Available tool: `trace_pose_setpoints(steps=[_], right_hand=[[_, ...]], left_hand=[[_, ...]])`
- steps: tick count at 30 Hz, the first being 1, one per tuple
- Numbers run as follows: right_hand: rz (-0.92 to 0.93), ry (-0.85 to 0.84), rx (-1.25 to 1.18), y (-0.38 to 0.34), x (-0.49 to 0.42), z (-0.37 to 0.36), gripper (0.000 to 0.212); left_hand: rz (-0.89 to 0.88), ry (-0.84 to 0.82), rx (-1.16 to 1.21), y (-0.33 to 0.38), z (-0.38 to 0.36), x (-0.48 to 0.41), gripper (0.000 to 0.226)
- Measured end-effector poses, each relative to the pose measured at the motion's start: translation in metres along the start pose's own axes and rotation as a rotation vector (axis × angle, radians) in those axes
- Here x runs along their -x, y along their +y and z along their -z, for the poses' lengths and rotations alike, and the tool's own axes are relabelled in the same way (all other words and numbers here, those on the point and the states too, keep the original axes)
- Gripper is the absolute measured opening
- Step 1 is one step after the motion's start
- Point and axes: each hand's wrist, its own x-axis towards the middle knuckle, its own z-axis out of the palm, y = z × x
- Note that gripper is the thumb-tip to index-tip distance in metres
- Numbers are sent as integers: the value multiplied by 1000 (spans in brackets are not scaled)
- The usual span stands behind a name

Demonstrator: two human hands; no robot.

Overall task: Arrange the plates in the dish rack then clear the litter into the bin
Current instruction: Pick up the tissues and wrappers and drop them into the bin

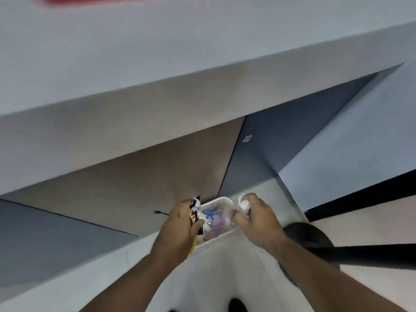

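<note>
A white counter (157,64) fills the top of the view, and down on the floor below it sits the white bin (221,199), already holding blue and pink scraps. Both hands hover right over its rim. The left hand (180,224) is curled tight round a crumpled snack wrapper (195,207), over the bin's left edge. The right hand (256,218) grips a balled white tissue (244,204), fingers curled round it, above the right edge.
</note>
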Motion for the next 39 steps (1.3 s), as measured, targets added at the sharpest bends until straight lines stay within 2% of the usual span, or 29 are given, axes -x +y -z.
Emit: trace_pose_setpoints(steps=[4, 9, 12, 14, 17, 20, 23, 25, 27, 31, 33, 36, 39], right_hand=[[47, -97, -15, 52, -45, -67, 45], [164, -119, 39, 103, -110, -146, 50], [230, -151, 104, 127, -138, -192, 45], [273, -212, 211, 144, -151, -216, 42], [401, -194, 557, 163, -167, -234, 35], [375, -227, 703, 171, -186, -245, 36], [190, -291, 629, 171, -204, -253, 35], [113, -279, 566, 174, -210, -259, 31], [46, -259, 488, 182, -211, -263, 25], [-3, -309, 414, 190, -214, -255, 17], [-31, -382, 378, 193, -218, -248, 17], [-26, -467, 332, 192, -219, -240, 24], [-4, -477, 293, 186, -214, -234, 29]], left_hand=[[50, 96, 6, -58, -63, -18, 34], [84, 238, -31, -121, -127, -37, 34], [103, 322, -17, -146, -149, -44, 36], [80, 372, -11, -161, -162, -48, 36], [48, 396, 12, -179, -184, -57, 32], [65, 348, -2, -192, -206, -68, 33], [12, 328, -232, -203, -228, -83, 42], [-19, 320, -417, -208, -239, -92, 49], [-47, 293, -499, -210, -246, -101, 48], [-32, 157, -471, -208, -259, -116, 38], [0, 85, -575, -205, -264, -122, 38], [142, -108, -602, -199, -273, -130, 44], [159, -163, -522, -194, -280, -134, 39]])
